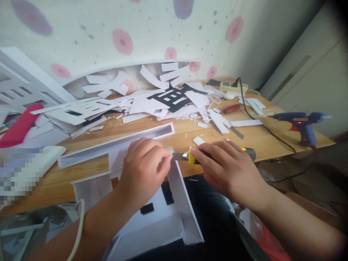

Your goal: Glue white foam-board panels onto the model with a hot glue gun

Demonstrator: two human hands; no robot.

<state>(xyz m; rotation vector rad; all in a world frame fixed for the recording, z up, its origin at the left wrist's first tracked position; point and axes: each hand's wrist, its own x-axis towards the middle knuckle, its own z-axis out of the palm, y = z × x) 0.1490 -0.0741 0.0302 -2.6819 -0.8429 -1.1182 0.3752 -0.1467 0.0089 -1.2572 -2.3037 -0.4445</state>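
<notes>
In my right hand (228, 170) is a utility knife (191, 157) with a yellow collar and dark handle, its metal blade pointing left. My left hand (145, 168) is closed in a pinch right at the blade's tip. What its fingertips hold is too small to make out. Under and around the left hand stands a white foam-board model (187, 206) with walls and cut-out openings, partly on the table edge and partly over my lap. The left wrist and forearm cover some of it.
White offcuts (141, 103) and a black cut-out piece (174, 98) are heaped at the back of the wooden table (280, 145). A blue hot glue gun (300, 123) with a lit red light stands at right, its dark cable (244, 101) nearby. A red-handled tool (231, 108) lies behind.
</notes>
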